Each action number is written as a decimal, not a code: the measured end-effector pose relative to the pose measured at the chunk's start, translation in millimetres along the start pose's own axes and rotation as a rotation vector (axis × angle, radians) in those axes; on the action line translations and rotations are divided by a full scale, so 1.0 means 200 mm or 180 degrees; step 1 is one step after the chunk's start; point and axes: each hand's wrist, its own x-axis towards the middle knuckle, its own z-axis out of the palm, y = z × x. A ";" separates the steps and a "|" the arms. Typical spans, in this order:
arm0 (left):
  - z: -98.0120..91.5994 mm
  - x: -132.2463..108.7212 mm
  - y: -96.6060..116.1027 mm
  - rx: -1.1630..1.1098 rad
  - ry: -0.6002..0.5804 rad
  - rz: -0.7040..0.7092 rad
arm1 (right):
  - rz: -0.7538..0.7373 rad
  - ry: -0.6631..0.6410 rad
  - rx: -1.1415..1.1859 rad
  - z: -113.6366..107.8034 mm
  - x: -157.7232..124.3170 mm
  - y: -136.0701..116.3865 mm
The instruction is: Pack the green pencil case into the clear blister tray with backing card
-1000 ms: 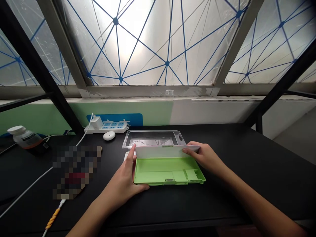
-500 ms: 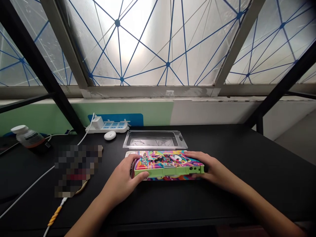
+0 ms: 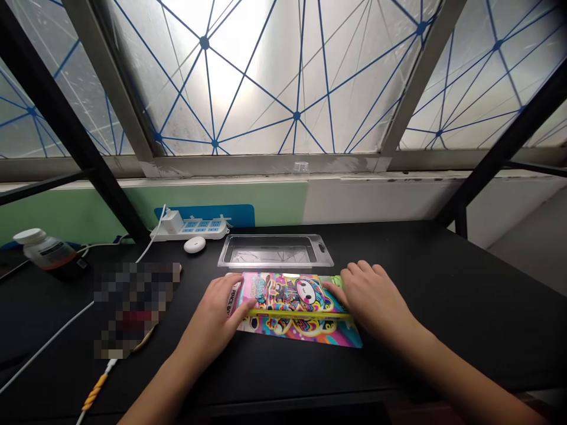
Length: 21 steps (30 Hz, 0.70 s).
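The left hand (image 3: 217,301) is clamped on the left end of a colourful pencil box (image 3: 283,292), its thumb at the near side. The right hand (image 3: 372,295) is at the right end, thumb on the printed top; I cannot tell if its bent fingers grip. The hands are apart, with the box between them, above a printed card (image 3: 310,336) on the black table (image 3: 425,260). Just behind lies a clear plastic tray (image 3: 322,260).

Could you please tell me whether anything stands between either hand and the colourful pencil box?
Nothing visible does: the left hand and the right hand both touch the pencil box at its ends. The clear plastic packaging lies beyond it, not between.
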 end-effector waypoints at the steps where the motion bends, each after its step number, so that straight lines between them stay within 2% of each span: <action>1: 0.00 0.00 0.00 -0.0030 -0.0043 0.0030 | -0.0002 0.0125 -0.0092 -0.02 0.00 -0.04; 3: -0.01 0.00 0.01 -0.0151 -0.0162 -0.0042 | -0.0204 0.0284 0.0118 -0.04 0.02 -0.12; 6: -0.03 -0.01 0.04 -0.0421 -0.0400 -0.0261 | -0.0671 0.0233 0.0831 -0.04 0.07 -0.25; 9: -0.03 -0.01 0.06 -0.0592 -0.0554 -0.0557 | -0.0743 0.0154 0.1148 -0.01 0.13 -0.32; 12: 0.00 -0.01 0.07 -0.0623 -0.0429 -0.0729 | -0.0767 0.0058 0.1347 0.00 0.17 -0.32; 16: 0.05 -0.01 0.06 -0.0437 -0.0179 -0.0498 | -0.0788 -0.0044 0.1590 0.01 0.19 -0.27; 21: 0.07 -0.01 0.03 -0.0414 -0.0274 -0.0320 | -0.0675 -0.0039 0.1668 0.01 0.22 -0.24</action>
